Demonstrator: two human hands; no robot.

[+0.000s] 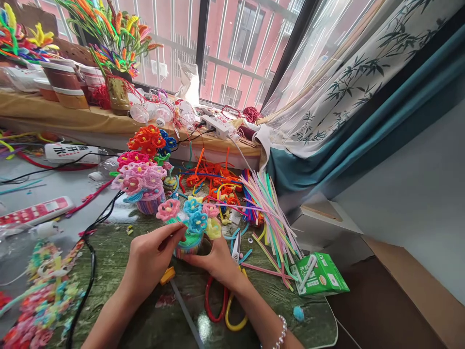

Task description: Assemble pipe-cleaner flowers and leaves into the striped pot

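Both my hands are at a small striped cup of pipe-cleaner flowers [189,228] in the middle of the green mat [119,257]. My left hand [147,261] pinches a thin strand at the cup's pink and blue blooms. My right hand [214,257] holds the cup's lower right side. Close to it lie small orange-handled scissors [236,249] and a heap of orange and yellow pipe cleaners [214,182]. A larger pink flower cup [140,182] stands just beyond my hands. A bundle of pastel pipe-cleaner sticks [271,208] fans out to the right.
A black cable [87,276] runs down the mat's left side beside a pile of flower garlands [43,300]. A green carton [319,276] sits at the mat's right edge. Power strips [216,127] and plastic bottles stand behind, with a bamboo-print curtain [345,82] at the right.
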